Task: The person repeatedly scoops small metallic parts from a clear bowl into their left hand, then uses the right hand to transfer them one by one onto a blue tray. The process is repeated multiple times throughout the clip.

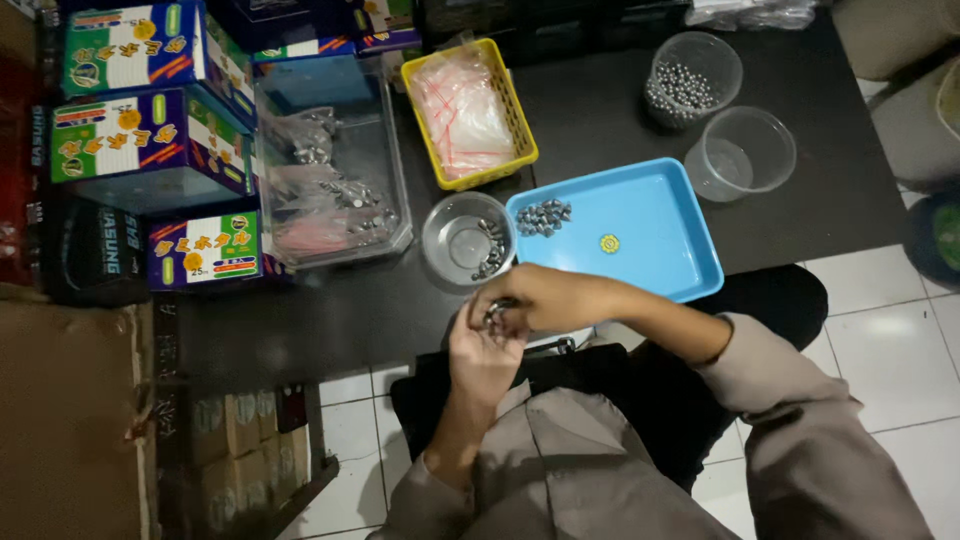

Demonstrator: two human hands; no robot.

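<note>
Clearly both hands meet just below the clear bowl (pixel 468 240): left hand (pixel 483 352) cupped, right hand (pixel 535 297) pinching small steel balls (pixel 496 315) over its palm. They look hard, slick, heavy for their size and quick to roll, best cupped rather than pinched.

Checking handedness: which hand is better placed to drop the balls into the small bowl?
Right, probably. The right hand pinches the balls nearest the bowl; the left hand is cupped below.

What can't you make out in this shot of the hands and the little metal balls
- Head view: how many metal balls the hands hold; the right hand covers the left hand.
- Head view: contents of the clear bin; bags blur together.
- Head view: the small yellow thing in the blue tray; too small.
- Head view: a dark green thing at the right edge; cut off.
</note>
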